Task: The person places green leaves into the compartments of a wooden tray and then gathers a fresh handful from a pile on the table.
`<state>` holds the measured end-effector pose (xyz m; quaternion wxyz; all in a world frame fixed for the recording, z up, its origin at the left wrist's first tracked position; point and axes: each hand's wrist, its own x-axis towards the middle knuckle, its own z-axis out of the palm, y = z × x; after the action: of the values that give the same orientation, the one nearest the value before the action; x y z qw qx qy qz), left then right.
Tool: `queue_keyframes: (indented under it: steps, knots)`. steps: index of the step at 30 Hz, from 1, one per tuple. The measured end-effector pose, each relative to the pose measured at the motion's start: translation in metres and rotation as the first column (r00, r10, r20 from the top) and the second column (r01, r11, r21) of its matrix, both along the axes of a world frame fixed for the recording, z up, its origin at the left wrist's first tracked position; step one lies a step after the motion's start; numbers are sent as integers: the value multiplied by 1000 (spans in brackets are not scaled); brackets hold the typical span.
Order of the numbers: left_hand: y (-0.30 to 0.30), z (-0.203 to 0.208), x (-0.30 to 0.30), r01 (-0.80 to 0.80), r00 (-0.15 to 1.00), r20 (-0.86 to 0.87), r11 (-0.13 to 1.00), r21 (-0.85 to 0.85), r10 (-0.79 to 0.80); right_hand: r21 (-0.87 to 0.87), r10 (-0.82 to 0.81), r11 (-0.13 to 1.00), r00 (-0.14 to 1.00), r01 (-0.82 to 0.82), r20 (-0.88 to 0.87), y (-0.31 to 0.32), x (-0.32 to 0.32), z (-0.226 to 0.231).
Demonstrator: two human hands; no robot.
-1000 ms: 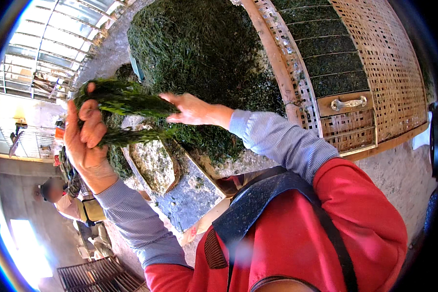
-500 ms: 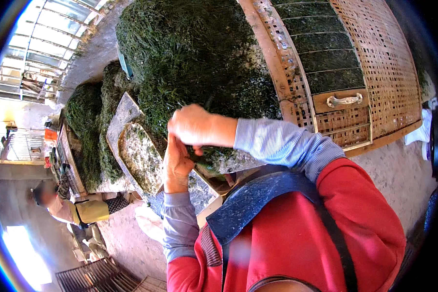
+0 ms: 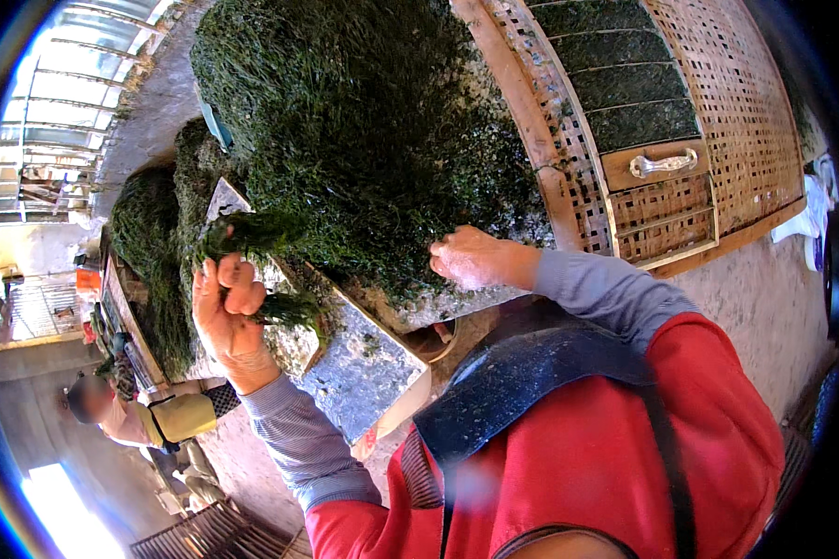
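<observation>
My left hand (image 3: 233,326) is raised over a shallow wood-edged tray. Its curled fingers hold a clump of dark green, stringy seaweed (image 3: 256,231), with strands hanging out on both sides of the fist. At the near edge of a large heap of the same seaweed (image 3: 345,121) is my right hand (image 3: 475,256). Its fingers are curled against the strands, and what they hold, if anything, is hidden. The tray, mostly behind my left hand, overlaps a grey speckled slab (image 3: 368,368) with a pale side.
To the right, a wooden frame with a metal handle (image 3: 664,163) lies on a woven lattice panel (image 3: 746,121), with strips of seaweed inside. More seaweed (image 3: 144,224) is heaped at the far left. Another person (image 3: 168,417) in a yellow apron works there. A slatted rack (image 3: 214,531) stands lower left.
My hands were together over the tray; they have parted. The left moved left and now shows a clump of seaweed, while the right moved right to the heap's edge.
</observation>
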<state>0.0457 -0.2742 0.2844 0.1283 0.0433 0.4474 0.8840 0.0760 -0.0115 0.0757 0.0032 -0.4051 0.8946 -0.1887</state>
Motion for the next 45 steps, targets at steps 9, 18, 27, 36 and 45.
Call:
queue_keyframes:
  steps: [9, 18, 27, 36, 45]
  knots:
    - [63, -43, 50, 225, 972, 128, 936, -271, -197, -818, 831, 375, 234, 437, 505, -36, 12, 33]
    - [185, -78, 115, 728, 685, 412, 557, -400, -601, -243, 944, -281, 313, 929, 104, 114, 56, 44]
    - [399, -118, 101, 582, 617, 153, 316, -750, -772, -442, 315, -740, 842, 506, 437, 379, 145, 59]
    - [441, -186, 98, 513, 806, 323, 311, -800, -496, -240, 396, -690, 633, 683, 665, 489, 136, -39]
    - [429, -204, 99, 342, 934, 290, 294, -893, -206, 20, -941, 94, 82, 995, 328, 536, 161, 50]
